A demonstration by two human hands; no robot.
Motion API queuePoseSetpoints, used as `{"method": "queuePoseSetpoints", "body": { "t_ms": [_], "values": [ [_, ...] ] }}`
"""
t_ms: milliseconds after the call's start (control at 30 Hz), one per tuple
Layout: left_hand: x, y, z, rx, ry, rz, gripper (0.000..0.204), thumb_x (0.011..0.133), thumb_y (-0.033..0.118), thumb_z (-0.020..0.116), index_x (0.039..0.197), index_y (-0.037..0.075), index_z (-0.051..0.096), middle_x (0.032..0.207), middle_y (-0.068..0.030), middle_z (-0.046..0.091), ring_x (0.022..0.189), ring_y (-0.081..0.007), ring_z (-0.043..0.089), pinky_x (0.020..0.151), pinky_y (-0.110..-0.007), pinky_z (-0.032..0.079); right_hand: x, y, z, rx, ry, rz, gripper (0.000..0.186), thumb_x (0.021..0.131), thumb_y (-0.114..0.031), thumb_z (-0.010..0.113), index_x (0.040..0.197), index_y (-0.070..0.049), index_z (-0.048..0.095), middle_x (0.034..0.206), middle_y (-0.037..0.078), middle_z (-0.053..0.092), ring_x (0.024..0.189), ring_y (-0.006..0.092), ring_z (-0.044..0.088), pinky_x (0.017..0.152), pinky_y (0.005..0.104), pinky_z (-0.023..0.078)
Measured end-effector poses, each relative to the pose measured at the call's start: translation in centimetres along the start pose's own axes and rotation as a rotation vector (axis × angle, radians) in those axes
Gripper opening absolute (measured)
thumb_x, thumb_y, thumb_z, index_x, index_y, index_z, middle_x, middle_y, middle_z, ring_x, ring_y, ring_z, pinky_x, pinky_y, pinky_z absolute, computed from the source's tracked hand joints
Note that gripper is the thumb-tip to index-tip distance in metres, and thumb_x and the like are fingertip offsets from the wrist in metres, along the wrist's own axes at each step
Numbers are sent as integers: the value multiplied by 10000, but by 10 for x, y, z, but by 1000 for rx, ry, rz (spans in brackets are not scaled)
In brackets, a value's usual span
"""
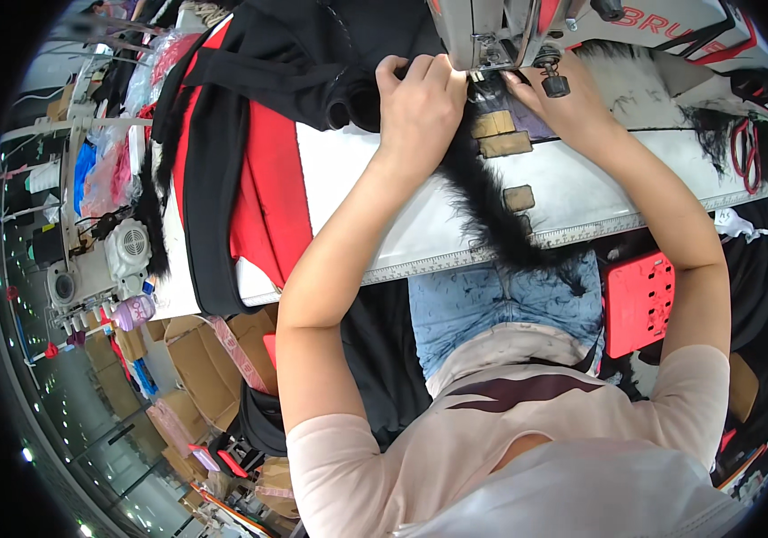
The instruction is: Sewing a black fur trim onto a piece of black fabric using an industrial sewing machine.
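My left hand (422, 100), fingers curled, grips black fabric (312, 45) just left of the sewing machine's presser foot (481, 75). A strip of black fur trim (500, 224) runs from under that hand down over the table's front edge. Beside the foot on the right, my right hand (568, 106) has its thumb near the needle area; its other fingers are mostly hidden by the machine head (487, 27). Black and red garment pieces (263, 188) lie to the left on the white table (339, 170).
Red-handled scissors (745, 157) lie at the right. A ruler strip (420, 260) runs along the front edge. A red stool (635, 305) stands below at right; cardboard boxes (200, 368) and a white motor unit (129, 247) are at left. Loose fur (711, 134) lies near the scissors.
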State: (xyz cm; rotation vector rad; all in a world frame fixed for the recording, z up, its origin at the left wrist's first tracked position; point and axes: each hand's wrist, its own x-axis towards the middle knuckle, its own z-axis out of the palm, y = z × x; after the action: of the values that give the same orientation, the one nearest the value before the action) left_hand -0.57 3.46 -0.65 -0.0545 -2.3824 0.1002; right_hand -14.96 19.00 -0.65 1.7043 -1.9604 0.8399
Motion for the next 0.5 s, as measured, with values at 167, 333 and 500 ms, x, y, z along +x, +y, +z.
{"method": "queuePoseSetpoints", "body": {
  "t_ms": [167,333,500],
  "values": [
    [1,0,-2,42,-33,-24,62,783,82,639,826,84,595,860,-33,570,845,-186,571,875,-454,378,1,5,1,-21,-85,9,208,858,-180,691,831,20,642,766,160,645,697,352,614,607,427,463],
    [4,2,-3,50,-68,-65,92,782,102,652,863,112,610,882,-7,567,869,-184,569,880,-446,373,-7,22,8,-18,-59,10,201,867,-194,681,836,2,650,786,155,660,686,345,617,603,427,464],
    [-8,6,-20,-158,-122,-51,162,761,162,705,885,116,611,902,-4,558,882,-177,569,883,-437,361,-8,11,-24,54,-215,-90,179,844,-189,699,948,-57,635,888,128,649,861,334,601,730,441,463]
  ]
}}
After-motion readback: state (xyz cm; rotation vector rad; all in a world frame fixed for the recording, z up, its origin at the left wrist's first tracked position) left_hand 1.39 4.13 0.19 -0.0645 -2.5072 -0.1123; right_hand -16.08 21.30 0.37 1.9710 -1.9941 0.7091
